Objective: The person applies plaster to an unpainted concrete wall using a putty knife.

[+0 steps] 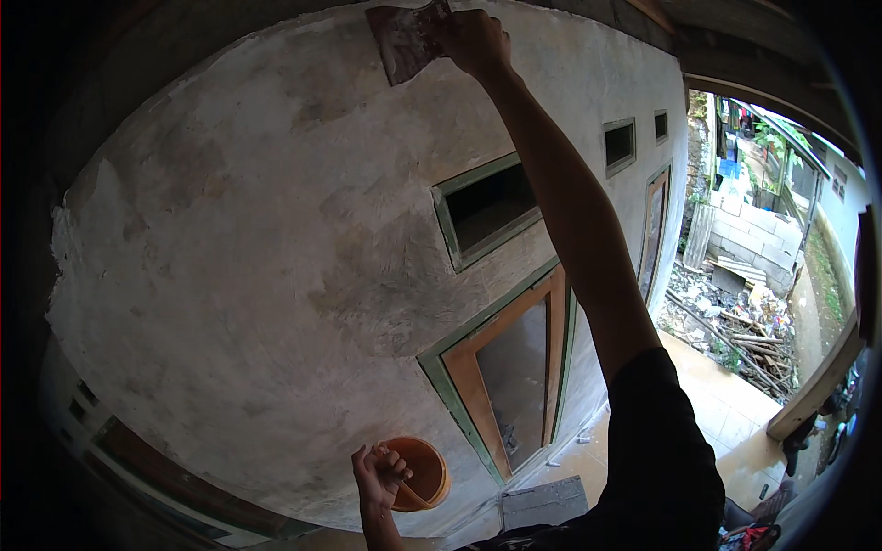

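Observation:
My right hand (476, 44) reaches high up and is closed round a wide putty knife (402, 44). The blade is smeared with whitish paste and lies at the top of the plastered wall (239, 248), just under its upper edge. Low down, my left hand (377, 473) has its fingers curled at an orange bucket (445, 473), seemingly round the bucket's handle (415, 494). The bucket's mouth faces up, and its inside is too dark to show what it contains. Grey, damp-looking patches and paler smears cover the wall.
A green-framed vent opening (487, 209) and a wooden door (464, 367) with a glass pane are set in the wall. A grey board (544, 499) lies at its foot. Outside at right are a block wall (755, 234) and a debris heap (744, 335). A wooden post (813, 390) stands nearby.

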The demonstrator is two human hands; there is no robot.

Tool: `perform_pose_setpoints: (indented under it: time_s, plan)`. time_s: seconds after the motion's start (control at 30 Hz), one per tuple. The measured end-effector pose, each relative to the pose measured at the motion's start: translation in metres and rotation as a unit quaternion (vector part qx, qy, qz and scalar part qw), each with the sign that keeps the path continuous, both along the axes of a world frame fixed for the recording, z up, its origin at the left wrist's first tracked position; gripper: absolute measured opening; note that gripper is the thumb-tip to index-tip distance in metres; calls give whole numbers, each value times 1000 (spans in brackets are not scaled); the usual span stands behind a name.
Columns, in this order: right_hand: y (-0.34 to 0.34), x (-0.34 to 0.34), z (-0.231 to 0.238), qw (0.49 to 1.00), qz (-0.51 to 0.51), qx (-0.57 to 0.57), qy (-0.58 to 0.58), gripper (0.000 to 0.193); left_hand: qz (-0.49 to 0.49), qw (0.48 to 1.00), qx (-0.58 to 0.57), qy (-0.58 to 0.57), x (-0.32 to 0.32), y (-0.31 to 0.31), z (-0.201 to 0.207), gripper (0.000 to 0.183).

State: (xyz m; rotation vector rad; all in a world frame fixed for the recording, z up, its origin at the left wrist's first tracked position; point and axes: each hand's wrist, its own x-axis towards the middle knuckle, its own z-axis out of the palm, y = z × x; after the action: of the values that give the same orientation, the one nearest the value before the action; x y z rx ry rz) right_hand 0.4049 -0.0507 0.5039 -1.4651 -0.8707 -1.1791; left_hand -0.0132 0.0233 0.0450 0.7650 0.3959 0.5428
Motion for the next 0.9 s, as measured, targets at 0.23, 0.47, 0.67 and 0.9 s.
perform_pose_setpoints:
  time_s: [0.23,0.47,0.67,0.9]
  plan:
    - [-12,44,-2,993,-85,-3,77,45,33,999,0,13,-5,1,-2,34]
    - [-63,20,3,997,37,71,-1,31,28,999,11,11,-7,-1,7,35]
    - [-50,67,-1,969,-235,41,-64,41,9,1000,-2,6,-8,0,-1,35]
    - [11,3,-17,979,-190,-11,-74,23,24,1000,1,10,-14,-6,4,38]
